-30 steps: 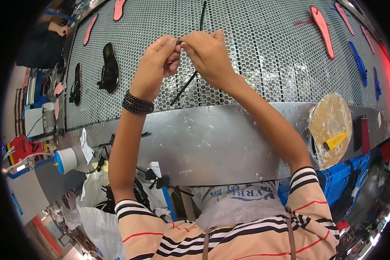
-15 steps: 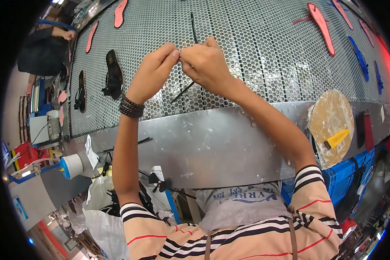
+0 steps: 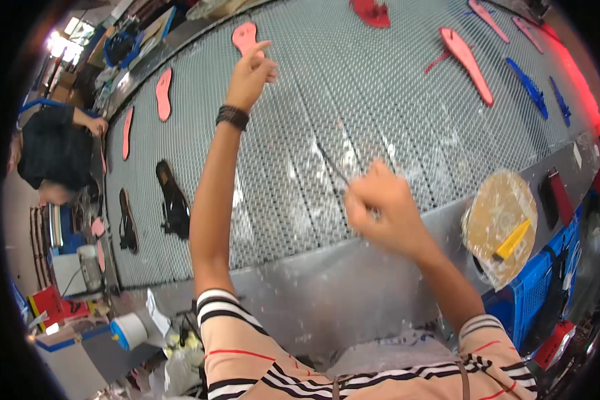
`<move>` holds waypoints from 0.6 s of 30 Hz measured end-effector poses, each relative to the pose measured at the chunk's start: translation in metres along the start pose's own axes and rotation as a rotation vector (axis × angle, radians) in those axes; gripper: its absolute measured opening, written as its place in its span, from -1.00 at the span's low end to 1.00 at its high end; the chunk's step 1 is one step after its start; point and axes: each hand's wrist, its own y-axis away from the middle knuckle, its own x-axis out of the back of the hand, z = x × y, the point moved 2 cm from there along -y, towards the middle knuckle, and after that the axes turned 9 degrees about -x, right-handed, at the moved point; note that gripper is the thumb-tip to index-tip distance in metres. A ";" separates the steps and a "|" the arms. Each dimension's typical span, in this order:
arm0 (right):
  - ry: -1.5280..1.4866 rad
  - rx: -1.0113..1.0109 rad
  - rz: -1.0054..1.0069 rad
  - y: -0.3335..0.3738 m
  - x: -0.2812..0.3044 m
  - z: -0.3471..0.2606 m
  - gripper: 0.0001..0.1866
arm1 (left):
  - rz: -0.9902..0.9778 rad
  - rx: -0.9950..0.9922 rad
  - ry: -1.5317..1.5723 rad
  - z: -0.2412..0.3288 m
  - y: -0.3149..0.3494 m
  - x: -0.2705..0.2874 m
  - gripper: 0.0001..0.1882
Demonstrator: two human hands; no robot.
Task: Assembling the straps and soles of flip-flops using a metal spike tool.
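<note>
Since the earlier frames, both hands had parted: they had been pinched together over the thin black strap at mid-mesh, and now the left hand (image 3: pixel 251 72) had reached far up the perforated metal surface (image 3: pixel 393 113), while the right hand (image 3: pixel 380 210) had dropped back toward the surface's near edge.

Thin black strap (image 3: pixel 331 163) lay on the mesh just above the right hand, its near end running into that fist. Right fingers (image 3: pixel 363 200) curled closed, seemingly gripping the strap's end; motion blur kept the contact uncertain.

Left fingers (image 3: pixel 263 57) loosely bent, index raised, beside a pink insole (image 3: pixel 245 37); touching or just short of it, could not tell. Nothing seen held in that hand.

Judged progress: two-handed work on the strap looked finished or paused; strap not yet set against any sole. Black sandal (image 3: pixel 173 200) lay well apart to the left.
</note>
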 end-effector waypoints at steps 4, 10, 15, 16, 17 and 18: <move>0.073 0.049 -0.099 0.031 0.024 -0.006 -0.83 | 0.319 0.218 -1.042 -0.135 -0.087 0.001 -0.05; 0.055 -0.062 -0.030 0.053 0.049 0.018 -0.83 | -0.163 0.387 -0.876 -0.105 -0.085 -0.028 0.09; -0.026 -0.004 -0.061 0.078 0.044 0.018 -0.81 | -0.465 0.130 -0.832 -0.037 0.090 0.013 0.15; -0.059 0.002 -0.041 0.084 0.041 0.018 -0.81 | -0.515 0.165 -0.804 -0.016 0.115 0.015 0.17; -0.065 0.009 -0.015 0.088 0.040 0.019 -0.81 | -0.547 0.210 -0.773 0.007 0.132 0.017 0.20; -0.068 0.012 0.013 0.092 0.039 0.019 -0.81 | -0.617 0.237 -0.905 0.027 0.139 0.014 0.21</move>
